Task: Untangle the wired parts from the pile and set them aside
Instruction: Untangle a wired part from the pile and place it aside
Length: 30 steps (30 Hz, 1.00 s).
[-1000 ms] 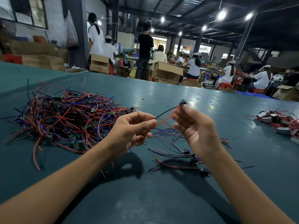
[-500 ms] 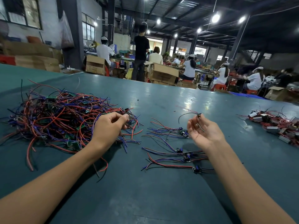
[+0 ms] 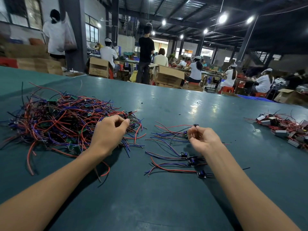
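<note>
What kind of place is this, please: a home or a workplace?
Most likely a factory assembly floor: a big tangled pile of wired parts lies on a long green worktable, seated workers in white fill benches behind, and open cardboard boxes stand nearby.

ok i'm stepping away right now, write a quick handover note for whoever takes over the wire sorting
Left hand: at the right edge of the tangled pile of red and blue wired parts, fingers curled into its wires, apparently pinching some.
Right hand: over the set-aside red and blue wired parts, fingers curled by a small black part; grip unclear.
Done: a handful of parts laid out apart on the teal table.
Left: most of the pile.
</note>
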Tool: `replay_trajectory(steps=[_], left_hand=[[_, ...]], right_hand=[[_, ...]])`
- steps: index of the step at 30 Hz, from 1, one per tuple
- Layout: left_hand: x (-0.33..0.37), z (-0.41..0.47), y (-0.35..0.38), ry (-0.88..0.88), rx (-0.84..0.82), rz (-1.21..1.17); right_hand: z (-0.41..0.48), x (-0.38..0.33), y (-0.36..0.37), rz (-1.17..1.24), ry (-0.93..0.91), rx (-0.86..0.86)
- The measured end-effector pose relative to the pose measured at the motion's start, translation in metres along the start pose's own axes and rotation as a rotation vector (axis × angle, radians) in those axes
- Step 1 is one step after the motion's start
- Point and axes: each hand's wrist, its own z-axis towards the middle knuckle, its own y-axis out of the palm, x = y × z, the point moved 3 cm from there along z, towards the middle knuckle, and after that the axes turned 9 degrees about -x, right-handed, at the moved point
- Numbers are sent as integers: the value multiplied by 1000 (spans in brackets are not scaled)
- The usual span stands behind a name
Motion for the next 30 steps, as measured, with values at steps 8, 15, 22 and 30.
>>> replay_trajectory(steps=[8, 15, 22, 30], left_hand=[[-18, 10, 4, -86, -344, 819], [-16, 14, 3, -91, -439, 851], [-22, 18, 1, -56, -494, 916], [-2, 13, -15, 340, -183, 637]], right_hand=[[-21, -8, -4, 11, -114, -42], [-36, 17, 18, -210, -182, -99], [-34, 7, 13, -459, -354, 0], [-48, 34, 28, -1224, -686, -308]])
